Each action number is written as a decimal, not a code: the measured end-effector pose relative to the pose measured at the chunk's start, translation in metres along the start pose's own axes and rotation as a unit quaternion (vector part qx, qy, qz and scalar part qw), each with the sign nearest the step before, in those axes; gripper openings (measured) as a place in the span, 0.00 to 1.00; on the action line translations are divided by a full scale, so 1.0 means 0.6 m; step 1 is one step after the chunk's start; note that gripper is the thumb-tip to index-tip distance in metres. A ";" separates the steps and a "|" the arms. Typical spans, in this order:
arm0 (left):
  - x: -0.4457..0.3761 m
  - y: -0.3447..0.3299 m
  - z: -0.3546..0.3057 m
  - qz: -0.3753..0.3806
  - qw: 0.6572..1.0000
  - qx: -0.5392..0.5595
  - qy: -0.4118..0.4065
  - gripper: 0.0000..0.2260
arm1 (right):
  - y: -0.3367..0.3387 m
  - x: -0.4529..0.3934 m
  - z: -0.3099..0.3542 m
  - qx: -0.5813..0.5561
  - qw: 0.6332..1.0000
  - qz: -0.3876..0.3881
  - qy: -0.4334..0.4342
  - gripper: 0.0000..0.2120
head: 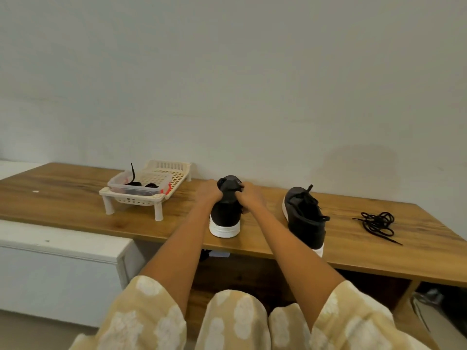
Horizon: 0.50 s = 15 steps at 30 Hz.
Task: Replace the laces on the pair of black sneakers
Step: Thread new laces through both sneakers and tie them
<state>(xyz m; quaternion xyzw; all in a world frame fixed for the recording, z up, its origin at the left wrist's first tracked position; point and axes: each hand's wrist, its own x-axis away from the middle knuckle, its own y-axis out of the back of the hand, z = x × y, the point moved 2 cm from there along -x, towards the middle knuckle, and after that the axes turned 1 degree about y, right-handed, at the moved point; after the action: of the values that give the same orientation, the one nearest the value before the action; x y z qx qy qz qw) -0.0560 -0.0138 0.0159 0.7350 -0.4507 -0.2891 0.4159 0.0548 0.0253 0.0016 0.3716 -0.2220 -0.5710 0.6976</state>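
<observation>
Since both hands are working up at the far end of the left sneaker (225, 213), the main risk I see is it sliding or tipping toward the table (75, 198) edge, because its white heel sits right near the front. A hard tug could do it. The left hand (208, 194) and right hand (250, 195) each have fingers curled onto the upper, gripping it from either side; whether they're pinching a lace I can't tell, too small. The other sneaker (304, 218) stands just to the right, laced, with a loose black lace (377, 224) further right. More laces sit in the tub (137, 185) on the rack (151, 183).
</observation>
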 end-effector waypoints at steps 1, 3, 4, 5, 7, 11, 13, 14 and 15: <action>-0.006 0.001 -0.001 0.002 1.000 -0.007 0.004 0.11 | -0.001 -0.005 0.000 -0.001 1.000 0.001 0.007 0.15; -0.012 0.001 -0.011 -0.002 1.000 -0.029 0.007 0.13 | 0.000 -0.011 0.001 -0.003 1.000 -0.001 0.011 0.14; -0.014 -0.002 -0.023 -0.021 0.999 -0.036 -0.002 0.13 | 0.004 -0.014 0.000 -0.002 1.000 -0.011 0.012 0.14; -0.016 -0.005 -0.038 -0.048 0.998 -0.036 -0.016 0.14 | 0.009 -0.016 -0.002 0.003 1.000 -0.026 0.016 0.13; -0.013 -0.015 -0.081 -0.102 0.993 -0.017 -0.061 0.14 | 0.027 -0.015 -0.011 0.019 0.997 -0.063 0.028 0.10; 0.000 -0.037 -0.172 -0.136 0.975 0.078 -0.158 0.14 | 0.093 -0.001 -0.043 0.064 0.990 -0.116 0.037 0.06; 0.007 -0.056 -0.207 -0.096 0.969 0.157 -0.164 0.15 | 0.135 0.006 -0.066 0.078 0.985 -0.150 0.033 0.09; 0.010 -0.068 -0.223 -0.073 0.965 0.193 -0.161 0.15 | 0.157 0.009 -0.081 0.084 0.982 -0.166 0.024 0.11; 0.014 -0.079 -0.237 -0.053 0.962 0.220 -0.154 0.16 | 0.175 0.012 -0.096 0.091 0.981 -0.172 0.011 0.13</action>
<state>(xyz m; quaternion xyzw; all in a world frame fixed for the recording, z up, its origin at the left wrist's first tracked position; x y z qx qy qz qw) 0.0815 0.0402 0.0433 0.7783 -0.5218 -0.3138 0.1535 0.1655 0.0411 0.0456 0.4722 -0.1980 -0.6557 0.5549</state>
